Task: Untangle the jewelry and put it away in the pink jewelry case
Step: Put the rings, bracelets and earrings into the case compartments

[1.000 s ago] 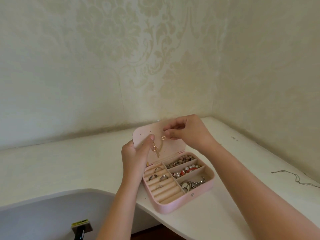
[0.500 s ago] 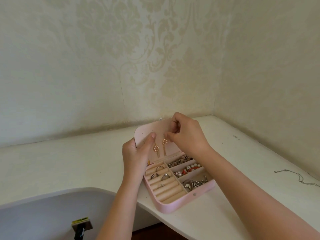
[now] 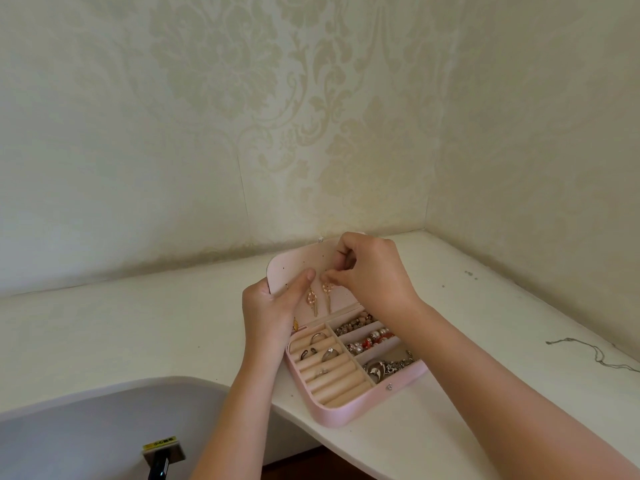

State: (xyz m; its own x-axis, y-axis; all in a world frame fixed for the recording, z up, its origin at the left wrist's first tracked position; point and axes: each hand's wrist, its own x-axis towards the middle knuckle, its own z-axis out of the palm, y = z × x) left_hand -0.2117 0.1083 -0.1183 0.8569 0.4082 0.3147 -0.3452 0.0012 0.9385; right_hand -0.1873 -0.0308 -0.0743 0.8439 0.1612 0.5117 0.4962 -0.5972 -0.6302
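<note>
Head view: pink jewelry case [image 3: 346,412] sits open on the table [image 3: 138,323], near its front edge. Left hand [image 3: 272,318] grip is closed on the lid [image 3: 294,263] edge, thumb on the inner face, propping it up. Right hand [image 3: 375,271] grip pinches the top of the right earring [image 3: 326,292] at the lid. The left earring [image 3: 311,299] hangs just beside it, long axes straight down. Likely seating the post. Loose chain [image 3: 595,351] lies well apart to the right, so the right hand is nearer.

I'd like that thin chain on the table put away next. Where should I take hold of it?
Pinch the chain at its bunched middle, coming straight down with the right hand; it lies flat and thin on the table, so a fingertip pinch from above probably suits best.
</note>
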